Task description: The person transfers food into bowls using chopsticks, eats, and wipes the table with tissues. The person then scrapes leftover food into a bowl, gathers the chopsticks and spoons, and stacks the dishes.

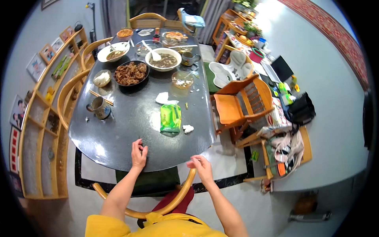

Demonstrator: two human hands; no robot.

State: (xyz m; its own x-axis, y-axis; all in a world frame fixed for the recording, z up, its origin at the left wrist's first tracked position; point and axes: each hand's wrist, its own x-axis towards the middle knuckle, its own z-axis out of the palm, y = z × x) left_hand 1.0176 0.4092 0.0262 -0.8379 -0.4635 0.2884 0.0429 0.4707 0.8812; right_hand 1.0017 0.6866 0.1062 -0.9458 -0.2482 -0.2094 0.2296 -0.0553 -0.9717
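My left hand [139, 154] is at the near edge of the dark table [118, 136], its fingers loosely bent and apart, with nothing in it. To the right, my right hand [201, 165] hovers just above the curved wooden chair back [182, 194]; its fingers are half bent and hold nothing visible. Whether it touches the rail I cannot tell. Beyond the hands lie a green tissue pack [170, 118] with a white tissue [162, 98] at its top and a crumpled tissue [188, 128]. A mug [100, 108] stands left, beside chopsticks [96, 94].
Farther back are a black bowl of brown meat pieces [131, 74], a white soup bowl [164, 67] with a spoon, a second soup bowl [103, 53] and a glass bowl [182, 80]. Wooden chairs [231, 108] flank the table; a shelf [33, 130] lines the left wall.
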